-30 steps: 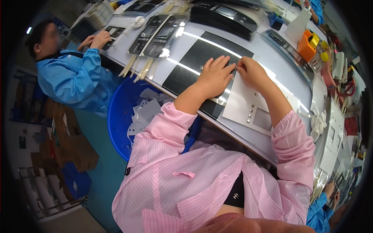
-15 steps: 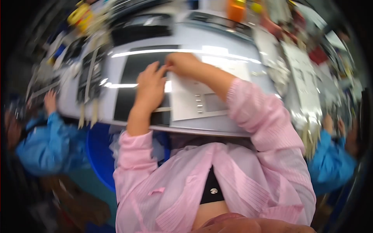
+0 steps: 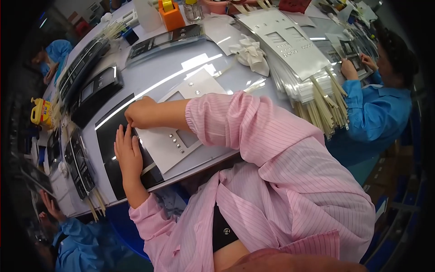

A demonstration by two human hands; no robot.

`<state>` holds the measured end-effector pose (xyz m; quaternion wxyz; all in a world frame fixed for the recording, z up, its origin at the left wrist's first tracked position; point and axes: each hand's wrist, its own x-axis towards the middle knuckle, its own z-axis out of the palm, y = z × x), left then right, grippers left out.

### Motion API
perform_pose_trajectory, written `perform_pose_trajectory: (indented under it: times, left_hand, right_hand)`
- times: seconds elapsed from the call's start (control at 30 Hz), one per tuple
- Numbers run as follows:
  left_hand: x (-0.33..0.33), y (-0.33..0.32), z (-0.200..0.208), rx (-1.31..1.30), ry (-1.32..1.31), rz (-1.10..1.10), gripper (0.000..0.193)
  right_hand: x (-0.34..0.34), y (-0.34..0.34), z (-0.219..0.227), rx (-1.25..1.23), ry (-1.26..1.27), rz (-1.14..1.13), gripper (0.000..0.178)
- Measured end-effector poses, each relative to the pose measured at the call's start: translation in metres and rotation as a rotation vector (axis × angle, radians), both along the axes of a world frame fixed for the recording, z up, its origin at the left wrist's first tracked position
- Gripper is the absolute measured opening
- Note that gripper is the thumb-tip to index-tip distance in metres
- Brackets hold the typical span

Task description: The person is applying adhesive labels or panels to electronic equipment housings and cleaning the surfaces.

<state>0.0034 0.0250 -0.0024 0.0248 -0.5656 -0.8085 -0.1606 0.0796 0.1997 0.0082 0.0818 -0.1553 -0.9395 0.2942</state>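
Note:
A dark glossy panel [image 3: 108, 147] lies on the table, and beside it is a white panel [image 3: 159, 149] with rectangular cut-outs and a row of small holes. My left hand [image 3: 130, 154] rests flat on the dark panel, fingers stretched out, near the border with the white one. Just beyond its fingertips, my right hand [image 3: 144, 112] is closed in a pinch at that border. What it pinches is too small or hidden to make out. Under my left wrist a thin pale strip [image 3: 148, 168] shows.
Silver panels with cut-outs [image 3: 297, 56] are stacked at the right, pale strips [image 3: 324, 106] hanging from them. Crumpled white material [image 3: 251, 55], an orange tape dispenser [image 3: 171, 18] and black panels [image 3: 97, 93] stand around. People in blue sit at right [image 3: 385, 111] and left.
My view has turned, so the table and both hands look tilted and farther left. My left fingers are now straighter and flatter; the right hand stays pinched at the border.

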Motion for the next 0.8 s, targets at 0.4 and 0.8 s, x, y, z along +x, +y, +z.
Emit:
perform_pose_trajectory:
  times: [0.4,0.8]
  left_hand:
    - [-0.003,-0.001,0.002,0.003,0.014,0.012,0.044]
    - [-0.003,-0.001,0.000,0.026,-0.017,0.020,0.044]
  right_hand:
    - [-0.006,-0.004,0.002,0.073,0.008,0.006,0.012]
    - [-0.003,-0.002,0.011,-0.013,-0.026,-0.032,0.014]
